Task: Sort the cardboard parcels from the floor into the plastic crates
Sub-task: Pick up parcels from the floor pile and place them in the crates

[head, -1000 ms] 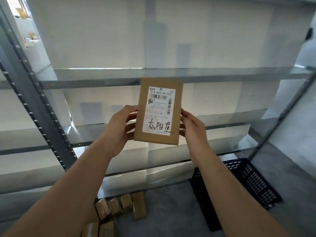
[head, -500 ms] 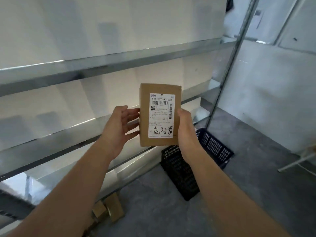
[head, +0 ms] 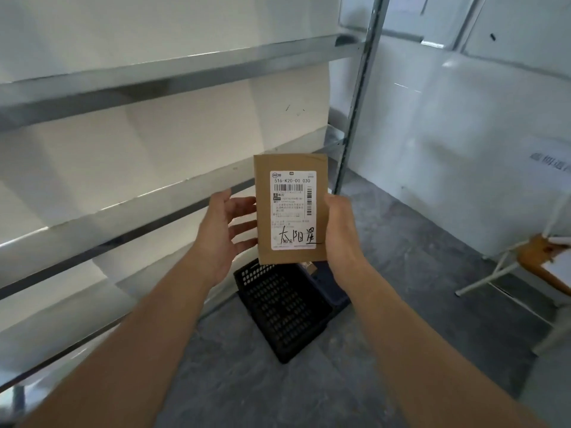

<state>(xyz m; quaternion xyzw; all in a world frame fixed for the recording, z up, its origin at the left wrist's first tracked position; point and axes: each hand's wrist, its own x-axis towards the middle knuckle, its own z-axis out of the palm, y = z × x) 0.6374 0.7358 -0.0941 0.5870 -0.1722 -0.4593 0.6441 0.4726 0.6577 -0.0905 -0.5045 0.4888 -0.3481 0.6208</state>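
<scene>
Item 1: cardboard parcel (head: 290, 209), flat and brown, held upright at chest height in front of the shelving, above the crate and off the floor. I read a white shipping label (head: 293, 186) on its face, with a barcode, printed code and handwritten characters.

Item 2: right hand (head: 340, 230), grasping the parcel along its right edge and carrying it.

Item 3: left hand (head: 225, 233), released, fingers straight and spread, tips at the parcel's left edge. I cannot tell whether they touch it.

Item 4: black plastic crate (head: 278, 307), lattice-walled, on the grey floor (head: 411, 273) below the parcel, against the rack's foot.

Item 5: metal shelves (head: 185, 66) running left, with a perforated upright post (head: 360, 97).

Item 6: wooden stool (head: 540, 257), white-legged, far right.
</scene>
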